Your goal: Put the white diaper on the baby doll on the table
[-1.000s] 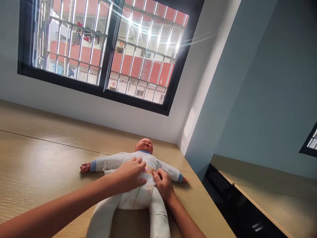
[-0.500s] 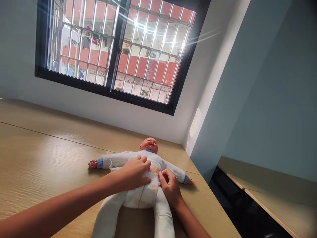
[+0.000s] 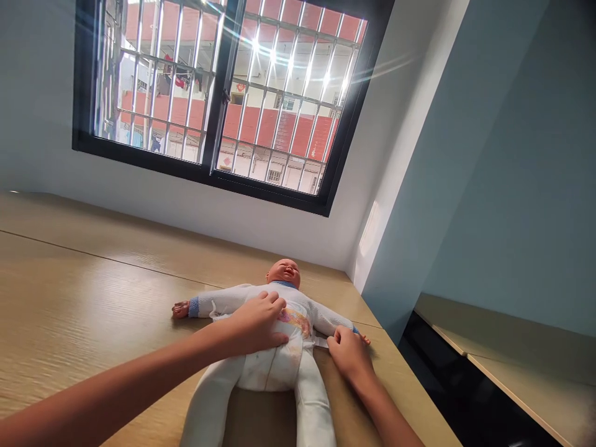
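A baby doll [image 3: 285, 297] in a white top with blue cuffs lies on its back, arms stretched out to both sides. Around its hips is a white diaper [image 3: 272, 370] with a coloured printed band across the front. My left hand [image 3: 264, 320] lies over the front of the diaper at the belly, thumb apart from the fingers, pressing on it. Off to the doll's right-hand side in the picture, my right hand [image 3: 349, 352] pinches the end of a diaper tab [image 3: 321, 342], which stretches out from the diaper's edge close to the doll's sleeve.
The doll lies on a wooden table [image 3: 116, 298] whose right edge runs diagonally past my right forearm. Behind it are a wall and a barred window [image 3: 212, 105]. A second wooden surface [image 3: 516, 347] with a dark front stands at the right.
My right hand has moved right, away from the diaper's side, drawing the tab out with it. My left hand stays on the diaper. The view has shifted slightly.
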Motion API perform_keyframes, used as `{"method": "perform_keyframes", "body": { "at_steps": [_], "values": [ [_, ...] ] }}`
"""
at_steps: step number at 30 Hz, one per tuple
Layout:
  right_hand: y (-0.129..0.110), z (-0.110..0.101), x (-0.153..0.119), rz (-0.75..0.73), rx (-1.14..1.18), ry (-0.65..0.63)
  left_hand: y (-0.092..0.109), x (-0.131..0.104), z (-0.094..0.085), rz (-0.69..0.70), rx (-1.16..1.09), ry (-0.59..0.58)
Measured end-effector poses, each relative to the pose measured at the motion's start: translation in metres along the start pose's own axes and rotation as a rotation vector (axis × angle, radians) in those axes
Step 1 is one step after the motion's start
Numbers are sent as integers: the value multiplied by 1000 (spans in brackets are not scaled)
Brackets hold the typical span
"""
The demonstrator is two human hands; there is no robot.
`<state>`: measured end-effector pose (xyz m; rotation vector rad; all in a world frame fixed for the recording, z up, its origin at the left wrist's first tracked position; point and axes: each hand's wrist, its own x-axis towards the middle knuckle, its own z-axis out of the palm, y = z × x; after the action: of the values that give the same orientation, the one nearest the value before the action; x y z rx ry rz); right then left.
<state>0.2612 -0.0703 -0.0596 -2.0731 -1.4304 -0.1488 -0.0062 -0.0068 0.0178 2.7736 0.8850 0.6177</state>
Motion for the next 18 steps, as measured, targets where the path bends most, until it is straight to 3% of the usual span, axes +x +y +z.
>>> {"method": "perform_keyframes", "body": {
  "at_steps": [5,12,15,18],
  "values": [
    [2,-4,3,24,21,-12,-5,-1,9,-59,-25,46],
    [-43,0,-9,-74,766,-84,-6,-2,11,-75,-76,52],
    [-56,3,-17,-81,860,-180,-7,0,9,-71,-65,23],
    [-60,4,-20,-81,899,-193,-9,3,9,-72,-44,5]
  ]
}}
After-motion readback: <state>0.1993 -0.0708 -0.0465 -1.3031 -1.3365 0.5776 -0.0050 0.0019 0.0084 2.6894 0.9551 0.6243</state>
